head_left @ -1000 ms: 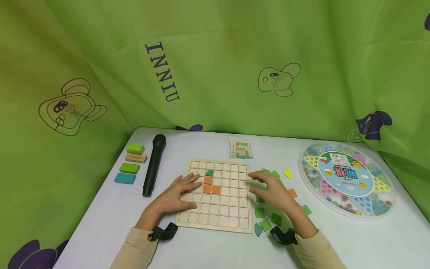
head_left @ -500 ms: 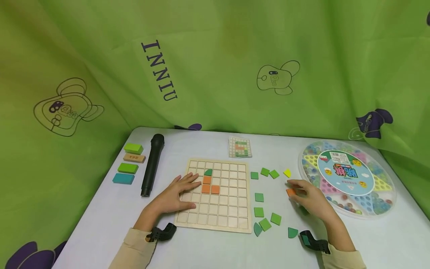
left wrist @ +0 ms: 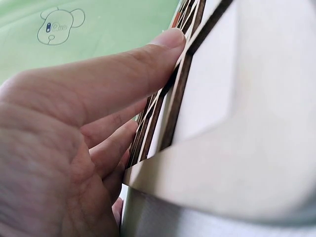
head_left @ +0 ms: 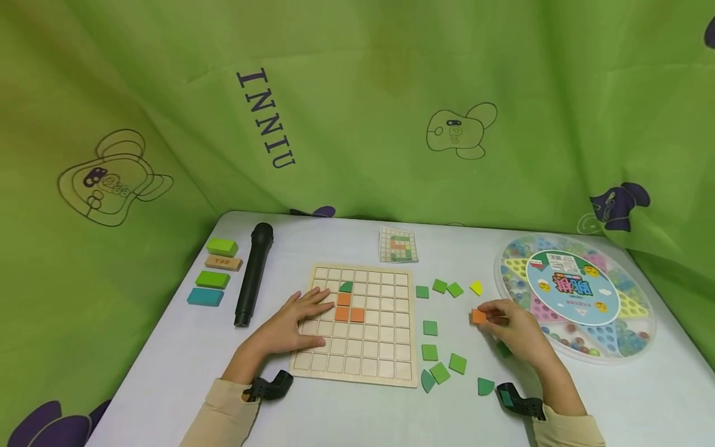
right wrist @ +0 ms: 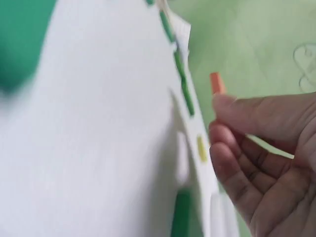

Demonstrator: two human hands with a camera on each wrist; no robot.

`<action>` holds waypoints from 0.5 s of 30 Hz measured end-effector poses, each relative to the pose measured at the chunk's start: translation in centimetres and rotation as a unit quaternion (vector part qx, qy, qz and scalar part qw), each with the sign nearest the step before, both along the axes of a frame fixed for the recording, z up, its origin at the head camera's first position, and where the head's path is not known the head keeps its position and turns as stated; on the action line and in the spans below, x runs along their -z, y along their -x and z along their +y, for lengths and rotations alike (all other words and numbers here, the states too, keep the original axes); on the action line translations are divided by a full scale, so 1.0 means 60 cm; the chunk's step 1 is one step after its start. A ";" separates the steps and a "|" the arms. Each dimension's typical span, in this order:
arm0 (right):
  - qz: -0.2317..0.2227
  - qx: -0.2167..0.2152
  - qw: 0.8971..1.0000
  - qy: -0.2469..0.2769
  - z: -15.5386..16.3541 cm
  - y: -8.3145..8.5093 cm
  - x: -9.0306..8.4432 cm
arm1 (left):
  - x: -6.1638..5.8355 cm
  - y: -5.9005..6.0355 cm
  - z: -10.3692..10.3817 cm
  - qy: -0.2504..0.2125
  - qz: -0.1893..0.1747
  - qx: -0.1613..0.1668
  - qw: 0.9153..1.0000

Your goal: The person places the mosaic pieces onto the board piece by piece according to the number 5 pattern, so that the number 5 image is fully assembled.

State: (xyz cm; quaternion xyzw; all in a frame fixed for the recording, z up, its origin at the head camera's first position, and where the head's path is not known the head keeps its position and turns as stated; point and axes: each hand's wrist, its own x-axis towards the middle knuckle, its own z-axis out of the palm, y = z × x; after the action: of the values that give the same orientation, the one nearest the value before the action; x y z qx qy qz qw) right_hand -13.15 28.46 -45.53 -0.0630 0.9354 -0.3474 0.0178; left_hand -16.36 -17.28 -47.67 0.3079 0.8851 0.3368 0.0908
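Observation:
My left hand lies with spread fingers on the left part of a wooden grid board; its thumb crosses the grid's ridges in the left wrist view. Right of the board, my right hand pinches an orange square tile between thumb and fingertips. The right wrist view shows this orange tile held up off the table. Set in the board are a green quarter-circle tile and several orange squares, one being the right-hand orange square.
Several green tiles and a yellow piece lie between board and right hand. A round marble game box sits at far right. Behind the board are pattern cards; a black microphone and coloured blocks lie at left.
My right hand has moved from the board's right edge out to the right, taken hold of the orange tile and shifted it slightly left. The left hand has stayed put.

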 end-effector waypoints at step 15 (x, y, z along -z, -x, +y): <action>0.037 -0.092 0.982 0.159 -0.116 0.020 -0.021 | -0.002 -0.001 -0.001 0.001 -0.004 -0.001 1.000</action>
State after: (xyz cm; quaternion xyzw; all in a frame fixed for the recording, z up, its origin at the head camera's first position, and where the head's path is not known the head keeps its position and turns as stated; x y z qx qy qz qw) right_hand -14.33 21.49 -44.30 -0.1639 0.8587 -0.4856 0.0052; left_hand -16.32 -17.36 -47.57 0.3055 0.8856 0.3370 0.0943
